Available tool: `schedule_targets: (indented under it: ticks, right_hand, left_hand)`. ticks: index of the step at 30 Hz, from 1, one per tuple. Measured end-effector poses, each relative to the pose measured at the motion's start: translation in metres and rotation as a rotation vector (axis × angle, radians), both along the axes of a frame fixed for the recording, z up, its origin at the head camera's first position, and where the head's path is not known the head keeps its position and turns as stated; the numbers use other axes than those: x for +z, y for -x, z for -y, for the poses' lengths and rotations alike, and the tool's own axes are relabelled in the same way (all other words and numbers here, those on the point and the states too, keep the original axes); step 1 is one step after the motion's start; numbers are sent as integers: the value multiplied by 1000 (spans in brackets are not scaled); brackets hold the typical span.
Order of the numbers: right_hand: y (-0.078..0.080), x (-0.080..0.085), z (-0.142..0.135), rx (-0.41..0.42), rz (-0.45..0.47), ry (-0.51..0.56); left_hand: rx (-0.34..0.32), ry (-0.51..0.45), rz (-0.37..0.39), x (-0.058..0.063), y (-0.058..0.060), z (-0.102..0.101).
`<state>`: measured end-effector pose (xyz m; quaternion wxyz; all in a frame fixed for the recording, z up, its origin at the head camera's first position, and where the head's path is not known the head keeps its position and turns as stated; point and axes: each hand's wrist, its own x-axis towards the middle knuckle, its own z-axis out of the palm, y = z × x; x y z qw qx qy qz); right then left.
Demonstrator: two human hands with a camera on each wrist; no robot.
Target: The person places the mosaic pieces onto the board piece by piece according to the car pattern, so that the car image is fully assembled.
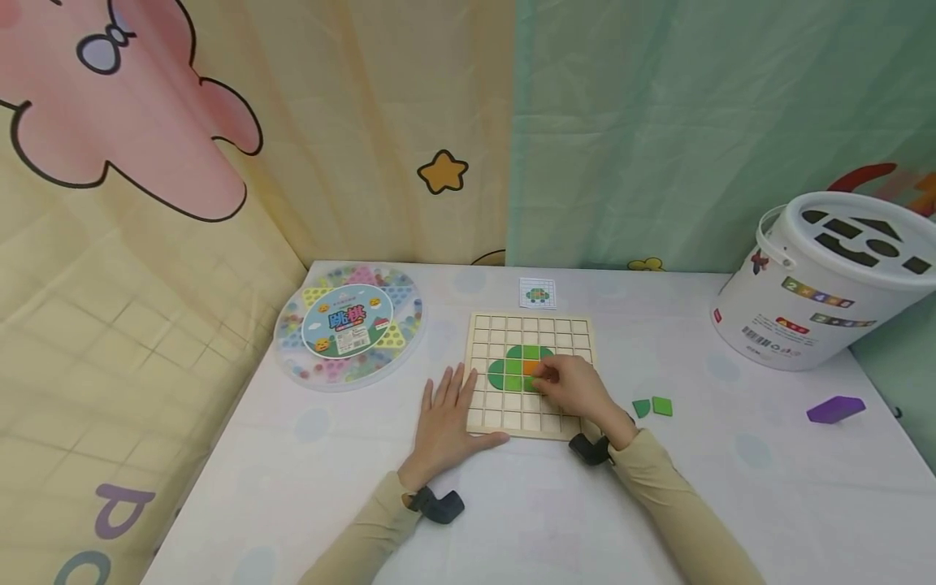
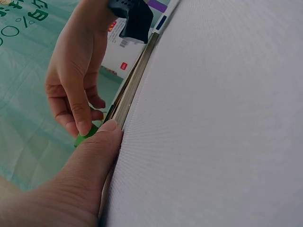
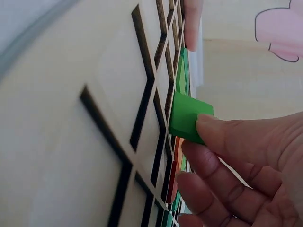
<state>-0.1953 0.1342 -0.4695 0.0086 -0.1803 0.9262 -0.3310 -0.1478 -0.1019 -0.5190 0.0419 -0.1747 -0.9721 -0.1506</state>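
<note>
A wooden grid board [image 1: 483, 414] lies flat on the table. On it, green tiles [image 1: 513, 374] and an orange tile [image 1: 530, 367] form a rounded patch near the middle. Over that patch my right hand [image 1: 574, 386] pinches a green square tile [image 3: 187, 116] between thumb and fingers, tilted against the grid in the right wrist view. My left hand [image 1: 446, 414] rests with straight, spread fingers at the board's left side. Its thumb [image 2: 97, 153] lies along the near edge of the board. The right hand covers part of the patch in the head view.
Behind the board lies a small pattern card [image 1: 537, 293]. Right of it are a green quarter-round tile [image 1: 641, 408] and a green square tile [image 1: 662, 405]. A purple block [image 1: 836, 409] and a white bucket [image 1: 753, 309] stand farther right; a round game box [image 1: 347, 321] lies left.
</note>
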Motion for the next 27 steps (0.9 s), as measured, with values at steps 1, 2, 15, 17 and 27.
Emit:
schedule_targets:
  ticks: [1, 2, 15, 17, 27]
  right_hand:
    - [1, 0, 0, -2, 0, -2]
    - [1, -1, 0, -3, 1, -5]
    - [3, 1, 5, -53, -25, -64]
    - [3, 2, 6, -56, -30, -75]
    - [4, 3, 9, -72, -14, -120]
  left_hand:
    - [1, -1, -2, 0, 0, 0]
    - [2, -2, -1, 0, 0, 0]
    - [10, -6, 13, 2, -1, 0]
    - [9, -4, 14, 2, -1, 0]
    - [-3, -13, 4, 3, -2, 0]
